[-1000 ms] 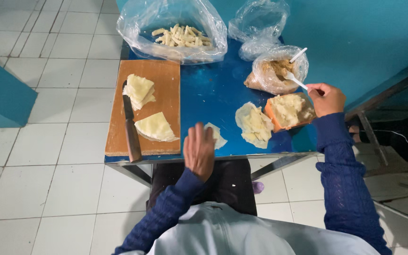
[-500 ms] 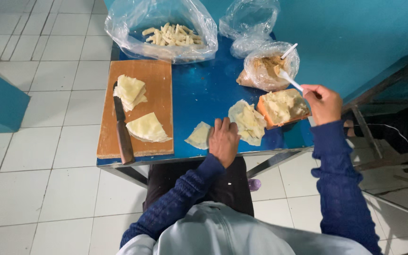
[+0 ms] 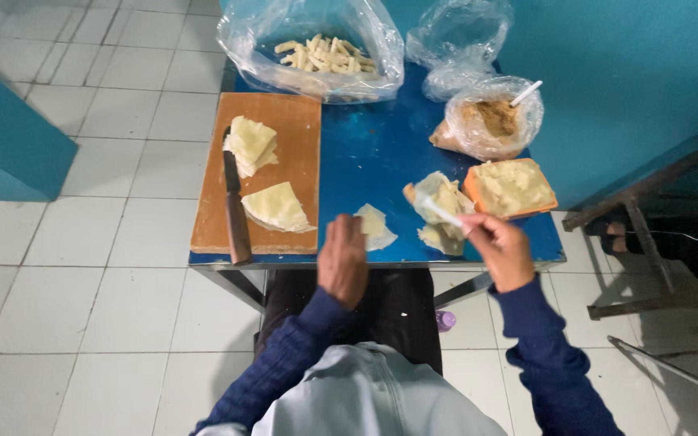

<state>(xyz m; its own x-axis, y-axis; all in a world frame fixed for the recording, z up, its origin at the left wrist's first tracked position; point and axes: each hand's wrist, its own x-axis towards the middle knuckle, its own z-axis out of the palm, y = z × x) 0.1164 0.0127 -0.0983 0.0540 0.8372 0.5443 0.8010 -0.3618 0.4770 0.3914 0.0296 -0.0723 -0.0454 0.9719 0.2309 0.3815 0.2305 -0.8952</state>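
1. While a knife (image 3: 236, 211) is lying along the wooden cutting board (image 3: 284, 121) at the left, two stacks of pale wrappers (image 3: 275, 207) are sitting beside it.
2. Near the table's front edge, the left hand (image 3: 342, 260) is resting palm down – fingers together – touching a single wrapper (image 3: 376, 224).
3. Further right, the right hand (image 3: 501, 249) is pinching a white spoon (image 3: 438, 209) over a folded wrapper pile (image 3: 443, 211).
4. At the far right, an orange tray of pale filling (image 3: 510, 187) is sitting just beyond.

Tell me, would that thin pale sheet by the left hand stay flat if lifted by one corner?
Probably not. The thin pale sheet lies limp on the blue table, its edges uneven, so it would likely droop. It looks very light and may tear easily. The left hand rests at its edge.
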